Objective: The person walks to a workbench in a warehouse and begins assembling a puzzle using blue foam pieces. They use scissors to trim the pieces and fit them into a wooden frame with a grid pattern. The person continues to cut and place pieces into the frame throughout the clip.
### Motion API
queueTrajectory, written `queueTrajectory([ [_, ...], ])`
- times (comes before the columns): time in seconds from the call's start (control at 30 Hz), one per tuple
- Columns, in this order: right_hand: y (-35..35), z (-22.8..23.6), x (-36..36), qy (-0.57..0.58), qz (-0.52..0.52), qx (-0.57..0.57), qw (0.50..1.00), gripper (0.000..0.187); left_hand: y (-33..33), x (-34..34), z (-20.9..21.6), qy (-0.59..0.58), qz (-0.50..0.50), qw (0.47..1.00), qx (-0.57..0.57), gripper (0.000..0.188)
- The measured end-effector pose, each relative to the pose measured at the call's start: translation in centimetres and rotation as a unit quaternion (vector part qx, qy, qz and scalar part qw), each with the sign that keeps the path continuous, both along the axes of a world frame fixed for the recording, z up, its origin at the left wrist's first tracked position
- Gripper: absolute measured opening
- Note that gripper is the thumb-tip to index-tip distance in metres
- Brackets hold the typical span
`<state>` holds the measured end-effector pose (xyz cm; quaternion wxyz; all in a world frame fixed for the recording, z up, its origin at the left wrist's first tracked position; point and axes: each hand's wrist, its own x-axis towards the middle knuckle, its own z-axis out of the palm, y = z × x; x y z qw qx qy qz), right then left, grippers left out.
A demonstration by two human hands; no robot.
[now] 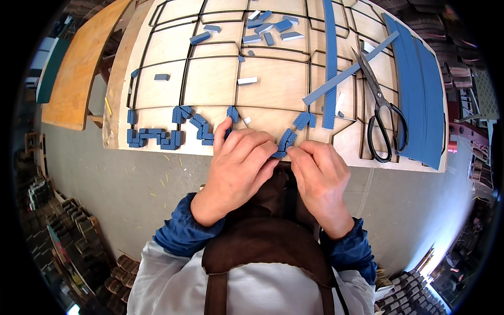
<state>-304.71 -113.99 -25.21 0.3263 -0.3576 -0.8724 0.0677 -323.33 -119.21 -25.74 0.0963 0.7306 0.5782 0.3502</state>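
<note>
Dark blades form a grid across a light wooden cutting-die board, and blue foam pieces line parts of its near edge. My left hand is closed, its bent fingertips against a small blue foam piece at that edge. From the other side, my right hand pinches at the same piece with thumb and forefinger. The fingers partly hide the piece. Just beyond my hands, more foam blocks stand beside the blades. A further row of foam blocks runs along the edge to the left.
Large black-handled scissors lie open on the right. A long blue strip crosses under a narrower strip, near wide blue foam sheets. Loose foam pieces lie at the far side. A wooden table stands left.
</note>
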Motion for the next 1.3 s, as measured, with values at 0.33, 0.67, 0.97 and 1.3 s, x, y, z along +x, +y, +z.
queueTrajectory([
  [0.33,1.5,2.5,0.8,-0.043,0.064,-0.053,0.996,0.021,0.0,-0.1,0.7,0.003,-0.012,1.0,-0.01,0.034],
  [0.67,1.9,2.4,4.3,0.117,-0.059,-0.181,0.975,0.012,1.4,3.3,1.9,0.062,0.079,0.994,-0.03,0.043],
  [0.97,1.4,2.2,7.5,0.147,-0.085,-0.214,0.962,0.011,2.4,4.6,1.5,0.033,0.118,0.991,-0.048,0.029],
  [1.3,2.1,2.9,7.2,0.107,-0.032,-0.188,0.976,0.014,1.4,3.5,1.2,0.001,0.09,0.995,-0.047,0.056],
])
